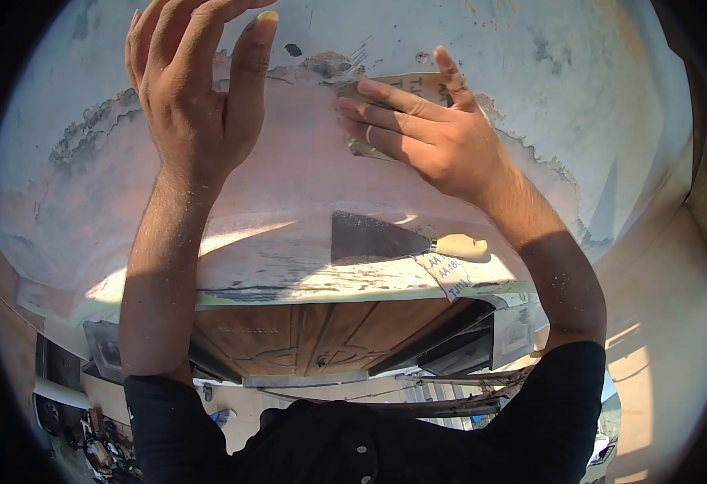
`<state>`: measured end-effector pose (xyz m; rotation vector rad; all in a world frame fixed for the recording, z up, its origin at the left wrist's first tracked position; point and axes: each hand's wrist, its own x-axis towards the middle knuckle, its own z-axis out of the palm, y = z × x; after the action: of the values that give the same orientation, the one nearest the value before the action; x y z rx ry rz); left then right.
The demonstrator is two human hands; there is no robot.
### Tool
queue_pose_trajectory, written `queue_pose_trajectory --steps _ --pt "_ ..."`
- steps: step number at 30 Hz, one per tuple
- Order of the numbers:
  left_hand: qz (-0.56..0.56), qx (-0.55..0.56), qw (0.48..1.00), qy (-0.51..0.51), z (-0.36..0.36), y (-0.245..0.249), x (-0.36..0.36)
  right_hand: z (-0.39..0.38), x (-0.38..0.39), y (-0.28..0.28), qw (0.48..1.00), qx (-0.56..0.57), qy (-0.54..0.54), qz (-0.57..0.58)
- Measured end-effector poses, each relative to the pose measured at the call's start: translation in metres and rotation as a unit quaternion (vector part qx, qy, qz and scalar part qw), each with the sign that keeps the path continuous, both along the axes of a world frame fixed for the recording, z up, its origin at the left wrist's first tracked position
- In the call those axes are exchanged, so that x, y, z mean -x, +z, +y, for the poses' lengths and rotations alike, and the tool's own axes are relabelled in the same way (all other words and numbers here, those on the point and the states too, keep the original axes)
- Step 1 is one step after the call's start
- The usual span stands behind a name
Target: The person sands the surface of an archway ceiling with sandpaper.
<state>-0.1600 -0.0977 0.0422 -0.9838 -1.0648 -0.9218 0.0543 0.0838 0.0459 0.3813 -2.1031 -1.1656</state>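
Observation:
My right hand (442, 141) lies almost flat over a piece of sandpaper (422, 83) against the pinkish, patched surface (289, 145). Its fingers point left, and the little finger sticks up at the paper's edge; the palm and thumb are hidden. Printed letters show on the paper's brown back. My left hand (196, 89) is raised at the upper left with thumb and fingers apart, holding nothing, and overlaps the patched surface. Below the hands, a putty knife (381, 239) with a wide dark blade and pale wooden handle rests on the ledge. Another printed sandpaper piece (450, 274) lies partly under its handle.
Rough grey filler edges (99, 125) border the pink patch, with whitish wall around it. Beneath the ledge (289, 278) are brown wooden double doors (313, 339). Wooden poles (482, 403) cross below my right arm. Far down at the lower left lies a dark jumble of items (107, 444).

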Motion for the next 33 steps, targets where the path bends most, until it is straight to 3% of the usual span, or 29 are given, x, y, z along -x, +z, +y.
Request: queue_pose_trajectory --steps 2,5,7,10,12,14,18,21,23,24,27,29,30,33 --pt "-0.004 -0.01 1.0 0.015 -0.002 -0.003 0.014 0.026 -0.039 -0.008 0.996 0.04 -0.078 0.016" --pt "-0.072 -0.088 0.993 -0.039 0.006 0.009 0.009 0.011 -0.02 -0.007 0.993 0.084 -0.056 0.062" --pt "-0.05 -0.102 0.991 -0.066 0.008 0.012 0.006 0.0 -0.008 -0.001 0.995 0.035 -0.088 0.038" --pt "-0.014 -0.008 1.0 -0.011 0.0 0.001 0.0 0.004 -0.02 -0.008 0.987 0.064 -0.133 0.069" --pt "-0.025 0.008 0.999 -0.037 0.003 0.001 -0.004 0.019 -0.045 -0.012 0.985 0.097 -0.123 0.07" --pt "-0.067 -0.009 0.993 -0.094 0.012 0.006 -0.009 0.03 -0.046 -0.009 0.988 0.102 -0.105 0.057" --pt "-0.083 -0.021 0.993 -0.086 0.011 0.007 -0.016 -0.014 0.015 0.008 0.995 0.078 -0.062 -0.014" --pt "0.0 -0.076 0.994 -0.076 0.008 -0.001 -0.008 -0.009 0.001 0.004 0.993 0.069 -0.086 0.031" --pt "-0.09 0.04 0.995 -0.022 -0.013 -0.006 0.002 0.009 -0.026 -0.011 0.991 0.069 -0.083 0.072" --pt "-0.093 0.032 0.995 -0.022 -0.009 -0.005 0.009 0.009 -0.033 -0.012 0.989 0.087 -0.092 0.082" --pt "-0.075 0.003 0.996 -0.041 0.003 0.003 0.02 0.013 -0.016 -0.004 0.99 0.095 -0.06 0.087" --pt "-0.058 -0.049 0.995 -0.061 0.002 0.012 0.015 0.007 0.008 0.007 0.998 -0.007 -0.017 0.065" --pt "-0.057 -0.045 0.995 -0.063 -0.003 0.017 0.011 -0.003 0.019 0.008 0.997 0.016 0.029 0.077" --pt "0.099 0.031 0.993 0.056 -0.023 0.023 0.003 -0.002 0.007 0.006 0.995 0.002 -0.017 0.095"
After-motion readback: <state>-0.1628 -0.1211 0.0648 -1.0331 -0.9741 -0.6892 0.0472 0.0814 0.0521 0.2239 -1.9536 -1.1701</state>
